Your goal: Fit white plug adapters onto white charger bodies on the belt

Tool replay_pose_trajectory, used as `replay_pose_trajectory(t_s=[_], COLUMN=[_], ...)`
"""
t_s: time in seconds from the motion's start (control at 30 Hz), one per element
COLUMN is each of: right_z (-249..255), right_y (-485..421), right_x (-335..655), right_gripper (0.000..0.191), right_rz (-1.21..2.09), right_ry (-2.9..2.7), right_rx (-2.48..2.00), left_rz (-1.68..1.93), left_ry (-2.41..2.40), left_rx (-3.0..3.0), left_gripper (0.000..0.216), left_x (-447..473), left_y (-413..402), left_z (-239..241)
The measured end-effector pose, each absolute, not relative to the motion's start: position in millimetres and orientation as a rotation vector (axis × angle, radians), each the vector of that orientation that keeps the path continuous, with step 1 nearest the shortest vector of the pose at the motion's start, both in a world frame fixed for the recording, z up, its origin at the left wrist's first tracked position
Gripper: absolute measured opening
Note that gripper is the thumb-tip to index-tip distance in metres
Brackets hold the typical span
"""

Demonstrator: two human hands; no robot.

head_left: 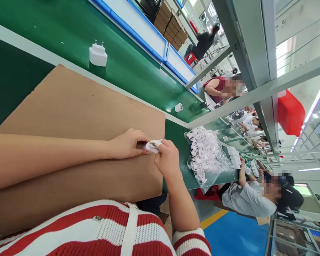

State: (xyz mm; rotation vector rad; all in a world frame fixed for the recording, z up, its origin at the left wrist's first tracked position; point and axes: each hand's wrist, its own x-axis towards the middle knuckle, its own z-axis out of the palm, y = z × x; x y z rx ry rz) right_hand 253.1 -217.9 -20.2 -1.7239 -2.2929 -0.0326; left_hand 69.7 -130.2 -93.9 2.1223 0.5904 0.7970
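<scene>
So both bare hands are busy on one small white piece, out over the right end of a brown cardboard sheet. The left hand comes in from the left and has its left end pinched between thumb and fingers. The right hand grips the other end, thumb and fingers pressed up against it. There's a brownish-gold bit showing on top, but it's too small for me to make out.

The cardboard lies on a green worktop. Over on the far left, past a pale rail, a white plug stands with its two pins up. Another little white unit sits further right on that same far strip. Just right of the cardboard there's a clear plastic bag stuffed with white parts, and right beside it, some white blocks lined up close together. A co-worker in a grey shirt sits by those, one arm reaching to the blocks.
</scene>
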Motion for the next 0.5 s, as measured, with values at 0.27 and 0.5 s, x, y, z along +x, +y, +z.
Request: replay_pose_trajectory(t_s=[0.27, 0.5], right_z=[-42, -53], right_y=[-224, -207], right_x=[246, 291], right_gripper=[0.052, 0.048], right_rz=[0.134, 0.372], right_ry=[-1.843, -1.431], right_rx=[-1.865, -1.704], left_rz=[0.804, 0.642], left_ry=[0.634, 0.759], left_rx=[2.134, 1.981], left_gripper=[0.043, 0.057], left_x=[71, 74], left_y=[-132, -132], left_z=[-92, -77])
